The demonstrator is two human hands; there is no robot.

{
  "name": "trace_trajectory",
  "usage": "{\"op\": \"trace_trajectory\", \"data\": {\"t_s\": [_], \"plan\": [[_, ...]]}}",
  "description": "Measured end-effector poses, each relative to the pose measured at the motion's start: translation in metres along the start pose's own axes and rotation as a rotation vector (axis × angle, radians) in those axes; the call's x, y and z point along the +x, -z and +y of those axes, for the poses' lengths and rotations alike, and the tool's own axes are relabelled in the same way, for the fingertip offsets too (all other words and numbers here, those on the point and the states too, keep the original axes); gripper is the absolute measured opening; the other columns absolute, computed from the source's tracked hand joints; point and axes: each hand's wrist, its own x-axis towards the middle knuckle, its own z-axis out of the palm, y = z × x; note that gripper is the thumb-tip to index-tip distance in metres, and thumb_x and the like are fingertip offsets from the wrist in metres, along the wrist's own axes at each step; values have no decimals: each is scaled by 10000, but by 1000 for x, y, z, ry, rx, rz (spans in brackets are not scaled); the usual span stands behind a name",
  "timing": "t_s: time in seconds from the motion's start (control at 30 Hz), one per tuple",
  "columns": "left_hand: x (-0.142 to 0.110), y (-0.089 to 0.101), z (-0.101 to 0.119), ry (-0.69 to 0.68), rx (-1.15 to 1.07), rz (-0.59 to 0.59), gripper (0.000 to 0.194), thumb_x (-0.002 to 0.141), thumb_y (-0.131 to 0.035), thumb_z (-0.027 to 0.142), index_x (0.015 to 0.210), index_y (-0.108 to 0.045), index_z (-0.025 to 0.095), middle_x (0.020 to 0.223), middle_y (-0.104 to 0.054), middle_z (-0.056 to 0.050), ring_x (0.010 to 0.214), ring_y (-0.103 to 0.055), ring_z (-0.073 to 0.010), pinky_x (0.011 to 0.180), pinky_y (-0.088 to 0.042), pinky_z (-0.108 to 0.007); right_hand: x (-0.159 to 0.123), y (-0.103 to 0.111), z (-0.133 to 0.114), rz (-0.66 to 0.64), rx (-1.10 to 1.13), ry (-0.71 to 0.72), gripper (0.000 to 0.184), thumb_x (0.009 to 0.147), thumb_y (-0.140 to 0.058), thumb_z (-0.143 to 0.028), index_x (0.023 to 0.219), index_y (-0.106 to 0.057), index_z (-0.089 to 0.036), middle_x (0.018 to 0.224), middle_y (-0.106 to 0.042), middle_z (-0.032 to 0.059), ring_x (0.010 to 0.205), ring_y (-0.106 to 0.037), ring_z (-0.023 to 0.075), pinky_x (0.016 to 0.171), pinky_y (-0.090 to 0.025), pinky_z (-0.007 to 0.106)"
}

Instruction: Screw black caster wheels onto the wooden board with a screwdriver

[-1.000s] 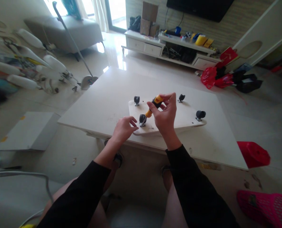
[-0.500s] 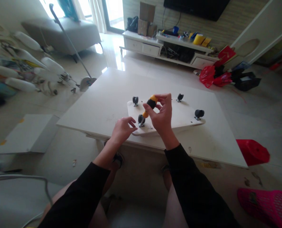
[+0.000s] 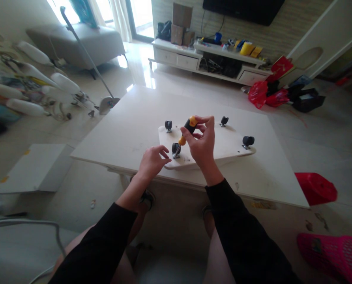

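My right hand (image 3: 202, 139) grips a yellow-and-black screwdriver (image 3: 189, 125), its shaft slanting down to the left. The tip meets the base of a black caster (image 3: 176, 149) at the near left corner of a white board (image 3: 214, 144). Beside that corner is my left hand (image 3: 154, 161), with thumb and fingers slightly apart and nothing visible between them. Other black casters stand on the board: one at the far left (image 3: 168, 126), one at the far right (image 3: 223, 121) and one at the near right (image 3: 248, 141).
The board lies on a white table (image 3: 119, 126). Past the table stands a low white cabinet (image 3: 176, 59) with boxes and tools. A red stool (image 3: 316, 188) and a pink basket (image 3: 341, 252) are at the right, and a white box (image 3: 30, 169) at the left.
The screwdriver handle has turned slightly in my right hand, and the fingers on it have shifted a little. My left hand and the board hold their places.
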Motion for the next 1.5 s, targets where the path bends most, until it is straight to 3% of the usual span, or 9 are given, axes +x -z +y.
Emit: {"op": "trace_trajectory", "data": {"t_s": [0.17, 0.33, 0.47, 0.57, 0.83, 1.1, 1.27, 1.5], "plan": [[0, 1, 0, 9, 22, 8, 215, 743, -841, 216, 938, -754, 240, 863, -818, -15, 821, -739, -216, 738, -510, -331, -3, 4, 2, 14, 17, 45, 332, 872, -741, -300, 1164, -584, -299, 1221, -683, 11, 991, -700, 132, 674, -642, 250], [0, 3, 0, 18, 18, 24, 238, 749, -845, 218, 967, -752, 243, 865, -817, -12, 832, -740, -219, 753, -514, -339, 2, 6, -1, 148, 70, 84, 344, 861, -749, -311, 1156, -573, -309, 1197, -641, 7, 1003, -677, 135, 671, -628, 243], [0, 5, 2, 34, 12, 45, 289, 754, -836, 203, 1023, -741, 244, 883, -820, -16, 850, -742, -223, 760, -519, -343, 5, 7, -1, 232, 119, 127, 344, 846, -752, -294, 1130, -558, -300, 1100, -578, 2, 1001, -647, 133, 806, -651, 292], [0, 6, 3, 27, 1, 65, 319, 758, -835, 218, 1057, -731, 254, 898, -824, -14, 875, -748, -228, 771, -525, -348, 6, 6, 1, 234, 132, 127, 356, 862, -734, -312, 1154, -529, -309, 1070, -543, -3, 975, -649, 131, 844, -658, 322], [0, 6, 2, 7, -17, 86, 331, 756, -828, 227, 1069, -724, 254, 891, -825, -11, 869, -747, -220, 771, -523, -337, 4, 5, 7, 210, 165, 96, 365, 871, -719, -293, 1169, -510, -320, 1088, -524, -7, 940, -670, 123, 705, -648, 259], [0, 6, 3, 0, -18, 76, 322, 759, -828, 215, 1063, -727, 254, 875, -820, -12, 858, -744, -220, 764, -522, -334, 4, 6, 6, 220, 198, 72, 379, 846, -747, -301, 1152, -525, -314, 1089, -529, -10, 943, -671, 123, 734, -652, 275], [-1, 6, 6, 10, 6, 83, 316, 767, -828, 206, 1061, -725, 260, 868, -818, -6, 862, -746, -224, 756, -519, -336, 4, 5, 5, 224, 186, 51, 402, 836, -762, -398, 1141, -513, -316, 1088, -520, -2, 974, -644, 136, 799, -653, 311], [-2, 7, 9, 24, 65, 111, 314, 776, -834, 191, 1055, -719, 277, 869, -816, 5, 882, -752, -235, 782, -522, -351, 4, 5, 5, 241, 95, 137, 363, 869, -741, -378, 1147, -516, -313, 1045, -537, -9, 953, -642, 132, 857, -652, 340]]}}
